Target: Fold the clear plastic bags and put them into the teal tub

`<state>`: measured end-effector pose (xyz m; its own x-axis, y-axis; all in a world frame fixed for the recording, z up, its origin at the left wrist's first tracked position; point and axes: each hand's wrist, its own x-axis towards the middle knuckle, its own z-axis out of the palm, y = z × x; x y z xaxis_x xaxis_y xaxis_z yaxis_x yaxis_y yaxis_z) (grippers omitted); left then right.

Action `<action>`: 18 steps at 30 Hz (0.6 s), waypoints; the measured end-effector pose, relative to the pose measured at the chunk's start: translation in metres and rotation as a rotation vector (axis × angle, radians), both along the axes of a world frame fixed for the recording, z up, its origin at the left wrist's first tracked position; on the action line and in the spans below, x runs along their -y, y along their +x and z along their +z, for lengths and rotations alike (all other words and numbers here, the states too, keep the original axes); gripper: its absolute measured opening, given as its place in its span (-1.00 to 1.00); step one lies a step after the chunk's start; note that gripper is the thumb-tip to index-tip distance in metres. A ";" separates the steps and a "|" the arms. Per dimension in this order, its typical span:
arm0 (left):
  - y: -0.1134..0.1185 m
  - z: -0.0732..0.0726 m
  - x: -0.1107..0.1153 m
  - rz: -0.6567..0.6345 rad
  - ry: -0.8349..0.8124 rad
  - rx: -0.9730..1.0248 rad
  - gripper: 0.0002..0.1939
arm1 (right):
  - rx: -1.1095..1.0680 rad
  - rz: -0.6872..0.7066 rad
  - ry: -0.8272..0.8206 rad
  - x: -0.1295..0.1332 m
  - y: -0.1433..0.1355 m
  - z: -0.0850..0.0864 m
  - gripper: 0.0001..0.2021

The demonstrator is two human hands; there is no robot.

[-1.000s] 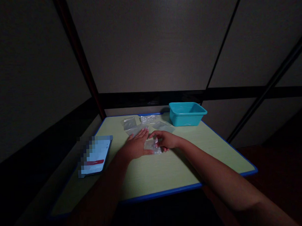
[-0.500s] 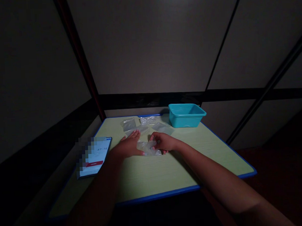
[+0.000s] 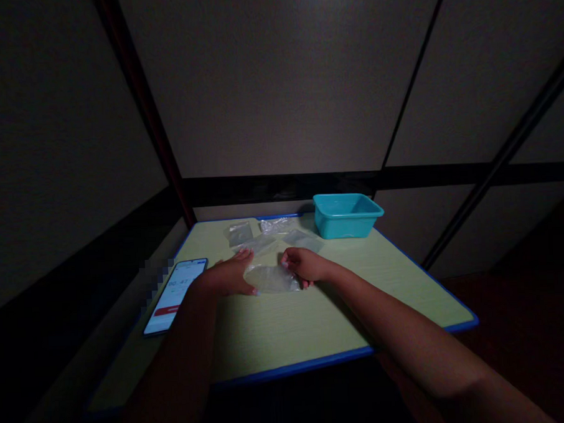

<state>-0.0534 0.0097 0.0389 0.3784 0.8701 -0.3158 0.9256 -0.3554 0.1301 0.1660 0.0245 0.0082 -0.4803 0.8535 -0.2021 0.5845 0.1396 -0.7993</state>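
A clear plastic bag (image 3: 272, 279) lies spread on the pale table (image 3: 287, 336) between my hands. My left hand (image 3: 231, 276) rests at its left edge, fingers apart, with the thumb near the bag's lower left corner. At the right end of the bag, my right hand (image 3: 304, 266) has its fingers curled in and pinches the plastic. Just behind my hands lie more clear bags: a flat one (image 3: 240, 234) at the back left, a crumpled one (image 3: 276, 225) at the back, one (image 3: 302, 239) behind my right hand and one (image 3: 260, 244) behind my left.
A turquoise basket (image 3: 348, 227) stands at the back right of the table. A phone (image 3: 176, 297) with a lit screen lies at the left edge. Panelled walls (image 3: 276, 81) rise behind the table, which has a blue rim.
My left hand has moved left, and more of the bag between my hands now lies flat and visible. My right hand has hardly moved.
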 end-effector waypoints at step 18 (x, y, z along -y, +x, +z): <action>0.056 -0.030 0.019 -0.123 0.260 0.098 0.17 | -0.085 0.006 0.100 -0.001 -0.001 -0.005 -0.86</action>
